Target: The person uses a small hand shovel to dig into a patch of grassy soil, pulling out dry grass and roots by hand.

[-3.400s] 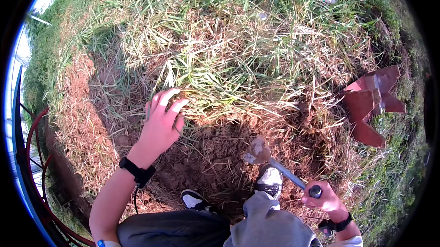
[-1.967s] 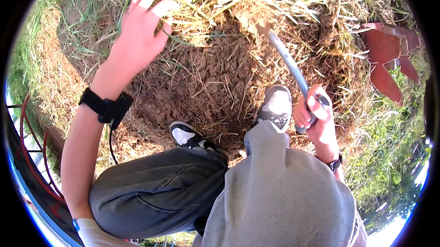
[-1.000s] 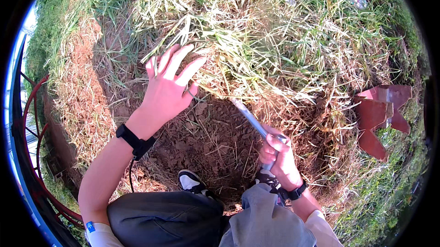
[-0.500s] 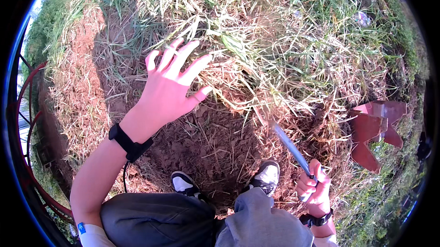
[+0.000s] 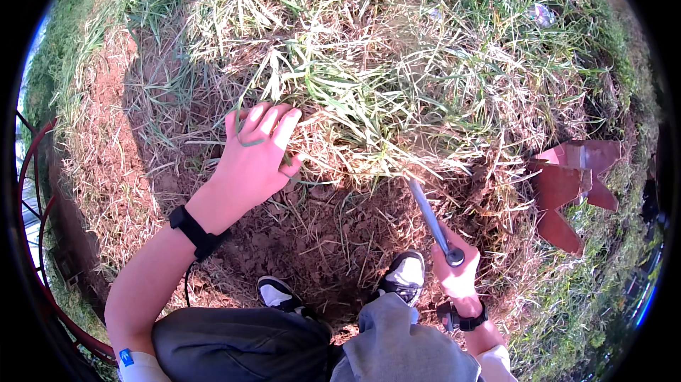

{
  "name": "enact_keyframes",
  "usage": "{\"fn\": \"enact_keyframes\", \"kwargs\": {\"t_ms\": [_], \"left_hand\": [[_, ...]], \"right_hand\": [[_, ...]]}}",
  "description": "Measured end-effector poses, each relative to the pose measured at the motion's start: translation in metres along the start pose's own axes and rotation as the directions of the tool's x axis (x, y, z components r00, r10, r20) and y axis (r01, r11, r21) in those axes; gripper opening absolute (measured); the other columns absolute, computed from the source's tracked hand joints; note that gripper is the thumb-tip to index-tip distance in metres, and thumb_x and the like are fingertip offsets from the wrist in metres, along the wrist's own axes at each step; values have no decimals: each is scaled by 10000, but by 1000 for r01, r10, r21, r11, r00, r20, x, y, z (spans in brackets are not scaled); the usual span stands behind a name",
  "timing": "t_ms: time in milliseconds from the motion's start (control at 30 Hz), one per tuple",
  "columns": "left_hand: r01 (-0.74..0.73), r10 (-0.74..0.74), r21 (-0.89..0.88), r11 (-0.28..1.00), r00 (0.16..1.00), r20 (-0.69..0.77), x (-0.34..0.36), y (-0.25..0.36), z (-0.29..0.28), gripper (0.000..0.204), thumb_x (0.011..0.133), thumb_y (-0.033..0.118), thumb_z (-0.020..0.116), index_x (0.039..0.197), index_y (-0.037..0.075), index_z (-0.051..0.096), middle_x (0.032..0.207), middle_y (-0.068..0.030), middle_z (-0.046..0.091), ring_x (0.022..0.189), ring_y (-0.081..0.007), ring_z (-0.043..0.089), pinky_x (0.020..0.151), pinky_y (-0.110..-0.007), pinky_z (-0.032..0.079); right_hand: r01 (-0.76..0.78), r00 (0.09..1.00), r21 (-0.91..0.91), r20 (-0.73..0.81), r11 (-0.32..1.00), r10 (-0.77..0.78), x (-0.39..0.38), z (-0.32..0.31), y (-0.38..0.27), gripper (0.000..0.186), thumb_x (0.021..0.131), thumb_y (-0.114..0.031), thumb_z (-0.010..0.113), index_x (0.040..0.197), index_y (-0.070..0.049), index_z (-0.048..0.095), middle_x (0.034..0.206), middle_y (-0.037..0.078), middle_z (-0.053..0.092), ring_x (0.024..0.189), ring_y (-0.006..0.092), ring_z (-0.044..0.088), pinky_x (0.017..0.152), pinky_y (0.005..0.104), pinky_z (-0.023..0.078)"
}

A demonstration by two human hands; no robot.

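Note:
My left hand (image 5: 253,151) is closed at the edge of the cut-looking grass (image 5: 340,95), its fingers curled down into a clump. A green blade lies across its knuckles. My right hand (image 5: 457,261) grips a long tool with a grey metal tube handle (image 5: 429,215), whose round hollow end shows above the fist. The handle slants up and left into the straw and grass. Its working end is hidden there, so I cannot tell the tool's exact kind. Between the hands and my shoes lies bare brown soil (image 5: 319,219) strewn with straw.
My black-and-white shoes (image 5: 406,275) stand at the near edge of the soil. On the right, a reddish-brown board piece with pointed ends (image 5: 564,197) lies on the grass. A shiny scrap (image 5: 541,15) lies at the far right. Curved red metal bars (image 5: 35,169) rise at the left.
My left hand has come nearer and its spread fingers have curled into the grass. My right hand has moved up and left, tilting the tool's handle steeper.

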State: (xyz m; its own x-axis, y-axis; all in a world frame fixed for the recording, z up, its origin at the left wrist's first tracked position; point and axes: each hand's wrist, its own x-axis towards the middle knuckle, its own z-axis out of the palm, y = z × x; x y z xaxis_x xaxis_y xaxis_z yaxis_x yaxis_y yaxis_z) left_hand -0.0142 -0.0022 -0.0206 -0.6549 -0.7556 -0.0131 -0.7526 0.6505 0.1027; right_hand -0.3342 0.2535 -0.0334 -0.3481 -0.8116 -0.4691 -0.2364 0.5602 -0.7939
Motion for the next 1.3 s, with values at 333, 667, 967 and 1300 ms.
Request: {"fn": "enact_keyframes", "kwargs": {"t_ms": [333,667,967,1300], "left_hand": [[-20,-46,-197,980,946,-322,21,-4,-40,435,903,150,735,1328,114,648,1393,-89,638,1317,-295,583,1123,-482,349],[-15,-19,-184,983,984,-178,-6,20,-44,558,856,138,731,1401,128,612,1538,-124,509,1409,-353,484,1154,-518,353],[-39,39,-80,996,999,2,-12,9,-10,573,910,163,697,1475,170,601,1614,-145,419,1454,-401,413,1198,-554,323],[-42,42,-118,992,999,5,-4,11,-3,512,907,152,706,1415,138,641,1583,-166,450,1433,-391,436,1169,-543,348]], "right_hand": [[-329,936,890,263,316,233,3,-10,-3,533,1032,-206,619,1513,-11,496,590,-78,349,438,50,344,423,254,322],[-478,850,835,360,274,385,-3,-56,-81,388,1070,-275,654,1366,-28,605,642,-78,409,501,46,394,478,232,336],[3,996,-328,-87,945,-34,-126,-93,-12,481,872,-48,727,1310,142,671,709,85,725,608,92,685,544,215,487],[-58,956,639,-186,767,226,40,32,-18,543,998,-45,686,1499,93,527,658,-41,545,493,38,472,445,239,391]]}}
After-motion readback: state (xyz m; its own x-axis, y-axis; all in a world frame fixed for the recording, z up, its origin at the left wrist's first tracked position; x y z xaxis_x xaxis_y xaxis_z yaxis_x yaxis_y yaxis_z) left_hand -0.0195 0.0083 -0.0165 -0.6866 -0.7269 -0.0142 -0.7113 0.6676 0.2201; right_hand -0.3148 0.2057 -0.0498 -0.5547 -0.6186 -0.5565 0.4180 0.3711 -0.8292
